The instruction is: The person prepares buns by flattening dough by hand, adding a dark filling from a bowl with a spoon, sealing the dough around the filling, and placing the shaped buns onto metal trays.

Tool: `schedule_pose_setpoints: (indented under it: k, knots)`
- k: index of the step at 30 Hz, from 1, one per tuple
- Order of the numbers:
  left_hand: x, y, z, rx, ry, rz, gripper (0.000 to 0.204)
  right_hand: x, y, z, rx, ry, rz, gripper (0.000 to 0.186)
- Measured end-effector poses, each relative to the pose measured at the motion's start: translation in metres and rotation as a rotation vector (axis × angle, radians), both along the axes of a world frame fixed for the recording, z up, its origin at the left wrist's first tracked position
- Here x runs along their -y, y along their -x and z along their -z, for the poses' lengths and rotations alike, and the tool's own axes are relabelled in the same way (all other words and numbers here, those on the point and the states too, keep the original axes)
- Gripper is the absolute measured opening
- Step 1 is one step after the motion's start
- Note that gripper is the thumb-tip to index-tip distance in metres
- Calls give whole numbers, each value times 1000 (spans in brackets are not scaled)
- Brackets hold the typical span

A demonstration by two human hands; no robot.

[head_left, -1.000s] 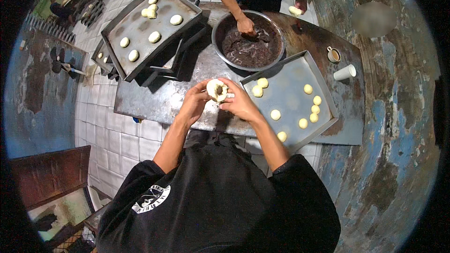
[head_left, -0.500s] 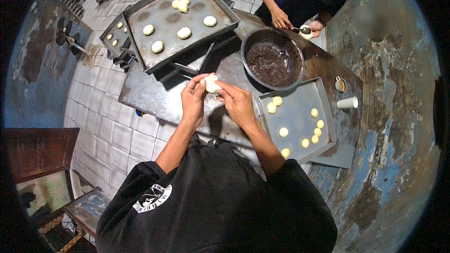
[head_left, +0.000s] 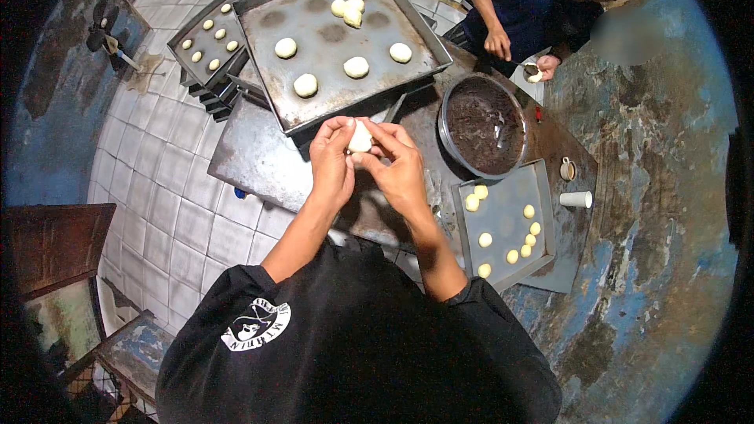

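A pale piece of dough [head_left: 360, 140] is pinched between my two hands over the near part of the metal table [head_left: 263, 163]. My left hand [head_left: 332, 155] grips its left side, while my right hand [head_left: 397, 163] closes on the right side with thumb and fingers. Just beyond them stands a large dark baking tray [head_left: 271, 63] with several dough balls spaced over it and a small cluster near its far side. To the right is a round basin [head_left: 448, 140] of dark brown filling [head_left: 485, 129]. A smaller tray [head_left: 503, 257] holds several yellowish dough balls [head_left: 485, 240].
Across the table a co-worker [head_left: 514, 8] holds dough and a spoon-like tool. Another tray [head_left: 196, 38] of dough balls sits on stacked trays at the far left. A cup [head_left: 567, 169] and a white tumbler [head_left: 577, 200] stand near the right edge. A fan [head_left: 106, 35] is by the left wall.
My view has swung left, so the trays and basin appear farther right. The dough between my hands is now more gathered and upright, with my fingers drawn closer round it.
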State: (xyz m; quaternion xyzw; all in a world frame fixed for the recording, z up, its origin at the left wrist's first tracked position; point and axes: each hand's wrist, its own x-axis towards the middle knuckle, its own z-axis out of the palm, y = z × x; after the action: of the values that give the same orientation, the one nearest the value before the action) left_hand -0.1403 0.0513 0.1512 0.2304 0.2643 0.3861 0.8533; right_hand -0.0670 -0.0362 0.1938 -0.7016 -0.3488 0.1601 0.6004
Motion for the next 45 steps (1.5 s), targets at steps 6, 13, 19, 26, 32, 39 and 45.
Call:
schedule_pose_setpoints:
  k: [6,13,19,26,32,39,45]
  knots:
    - [-35,13,-11,63,-217,117,32,-36,-2,-5,116,145,76,21]
    - [-60,28,-24,99,-153,245,26,-53,-9,0,-305,90,-17,19]
    - [-81,41,-7,-96,75,288,27,-65,19,-7,291,149,9,27]
    - [-80,34,-24,62,-137,258,25,-82,11,-26,-456,-22,0,10]
    - [-76,17,-7,17,-245,75,16,-86,34,-18,199,86,195,17]
    - [-93,31,-11,-64,-36,127,20,-90,37,-12,225,91,-2,23]
    - [-108,41,-23,-35,-388,120,41,-118,32,-9,211,154,84,40]
